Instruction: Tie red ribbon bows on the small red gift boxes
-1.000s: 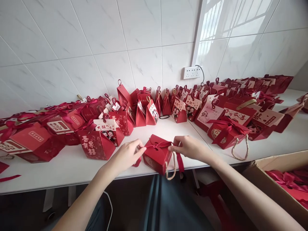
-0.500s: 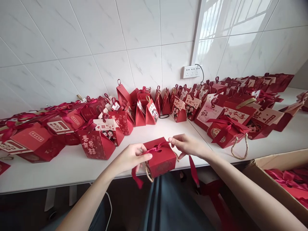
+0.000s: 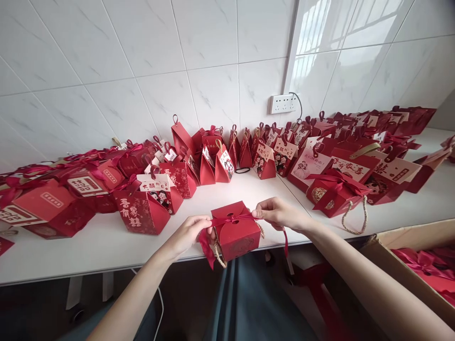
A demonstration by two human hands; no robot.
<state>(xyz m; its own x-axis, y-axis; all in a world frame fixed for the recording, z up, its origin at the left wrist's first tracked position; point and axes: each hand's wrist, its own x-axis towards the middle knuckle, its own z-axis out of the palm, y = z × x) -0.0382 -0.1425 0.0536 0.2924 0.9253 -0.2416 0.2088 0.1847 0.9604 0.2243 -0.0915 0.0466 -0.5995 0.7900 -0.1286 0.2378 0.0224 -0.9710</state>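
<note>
Far left, we've got piled red boxes (image 3: 57, 206), then a flowered box (image 3: 140, 212) on the table (image 3: 95, 244). Left hand (image 3: 186, 235) pinches the ribbon (image 3: 232, 219) just left of its knot. The small box (image 3: 240, 237) sits between both hands at the table's front edge, ribbon running left-right across its top; we call both hands about equally near. A rope handle (image 3: 219, 256) hangs beside the left fingers, likeliest snag. Right hand (image 3: 280, 213) pinches the ribbon's other side. Further right, a bow-topped box (image 3: 336, 196), then a carton (image 3: 412, 230).
</note>
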